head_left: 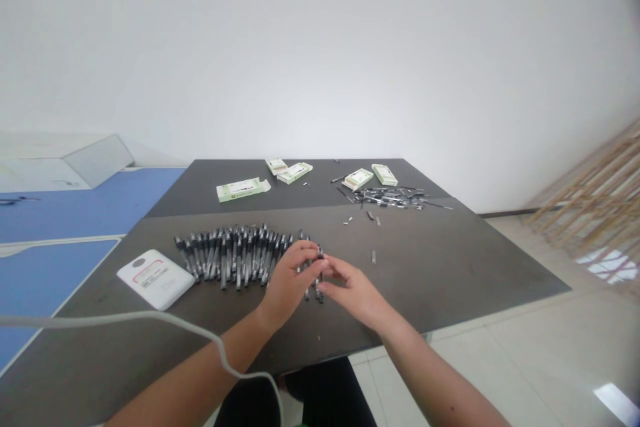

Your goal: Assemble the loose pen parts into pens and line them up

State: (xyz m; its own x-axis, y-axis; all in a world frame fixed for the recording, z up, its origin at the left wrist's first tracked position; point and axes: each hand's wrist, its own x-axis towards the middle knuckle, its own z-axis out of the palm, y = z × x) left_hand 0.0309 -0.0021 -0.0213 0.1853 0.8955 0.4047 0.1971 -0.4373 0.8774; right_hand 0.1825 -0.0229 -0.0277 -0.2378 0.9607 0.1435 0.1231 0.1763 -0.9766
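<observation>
Black pens lie fanned against the left hand and right hand.

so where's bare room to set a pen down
The widest bare patch is right of your right hand, below the loose pens; another strip runs between the pen row and the cartons. Crowded around your left hand and along the row.

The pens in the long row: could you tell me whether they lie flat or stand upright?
Lying flat: the pens rest side by side on the dark tabletop.
</observation>
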